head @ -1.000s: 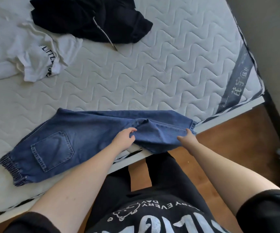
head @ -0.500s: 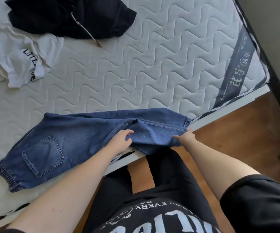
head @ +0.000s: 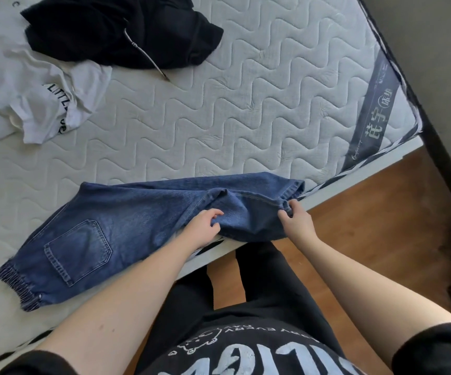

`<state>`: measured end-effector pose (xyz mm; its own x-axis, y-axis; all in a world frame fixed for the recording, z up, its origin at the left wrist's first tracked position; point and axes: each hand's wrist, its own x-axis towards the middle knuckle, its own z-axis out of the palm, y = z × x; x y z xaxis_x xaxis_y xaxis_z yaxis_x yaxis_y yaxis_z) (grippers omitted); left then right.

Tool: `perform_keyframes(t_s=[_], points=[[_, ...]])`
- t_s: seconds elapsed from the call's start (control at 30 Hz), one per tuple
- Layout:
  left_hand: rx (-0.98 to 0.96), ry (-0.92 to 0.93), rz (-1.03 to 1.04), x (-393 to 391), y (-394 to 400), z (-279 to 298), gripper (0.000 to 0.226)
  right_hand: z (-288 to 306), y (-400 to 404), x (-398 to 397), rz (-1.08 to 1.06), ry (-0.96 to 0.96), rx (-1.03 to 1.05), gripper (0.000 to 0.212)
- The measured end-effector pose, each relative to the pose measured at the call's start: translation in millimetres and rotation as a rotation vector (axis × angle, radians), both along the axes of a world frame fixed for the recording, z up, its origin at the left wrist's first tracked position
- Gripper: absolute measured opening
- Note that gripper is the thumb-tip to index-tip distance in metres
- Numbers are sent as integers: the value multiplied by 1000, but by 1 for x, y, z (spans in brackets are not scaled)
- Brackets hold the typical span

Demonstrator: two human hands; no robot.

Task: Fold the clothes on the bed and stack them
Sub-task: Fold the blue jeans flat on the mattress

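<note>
Now we grip the jeans (head: pixel 127 228) at the mattress's (head: pixel 246 117) near edge: left hand (head: pixel 201 227) pinching a fold mid-leg, right hand (head: pixel 296 221) pinching the hem; white shirt (head: pixel 34 104) and black garment (head: pixel 110 31) lie far left

Blue denim jeans (head: pixel 143 228), white mattress (head: pixel 246 109) quilted in wavy lines, black garment (head: pixel 105 31), white T-shirt (head: pixel 29 104) with black lettering, brown wood floor (head: pixel 381 226)

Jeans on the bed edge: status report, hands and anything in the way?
Left hand and right hand both grip the jeans at the leg end. Jeans half-folded lengthwise on the mattress. White shirt and black garment unfolded, lying apart.
</note>
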<state>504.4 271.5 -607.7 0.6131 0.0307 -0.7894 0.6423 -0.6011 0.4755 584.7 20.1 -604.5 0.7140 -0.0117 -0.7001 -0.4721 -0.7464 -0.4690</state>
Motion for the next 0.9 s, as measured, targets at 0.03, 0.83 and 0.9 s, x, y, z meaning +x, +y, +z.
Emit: perform_keyframes(t_s=[0.03, 0.83, 0.9], points=[[-7, -15, -3, -2, 2, 3, 41, 8, 11, -4, -6, -24, 46, 12], [1, -127, 365, -33, 37, 27, 36, -30, 8, -41, -416, 198, -130, 63], [68, -174, 254, -33, 32, 25, 51, -34, -4, -36, -441, 211, -137, 69]])
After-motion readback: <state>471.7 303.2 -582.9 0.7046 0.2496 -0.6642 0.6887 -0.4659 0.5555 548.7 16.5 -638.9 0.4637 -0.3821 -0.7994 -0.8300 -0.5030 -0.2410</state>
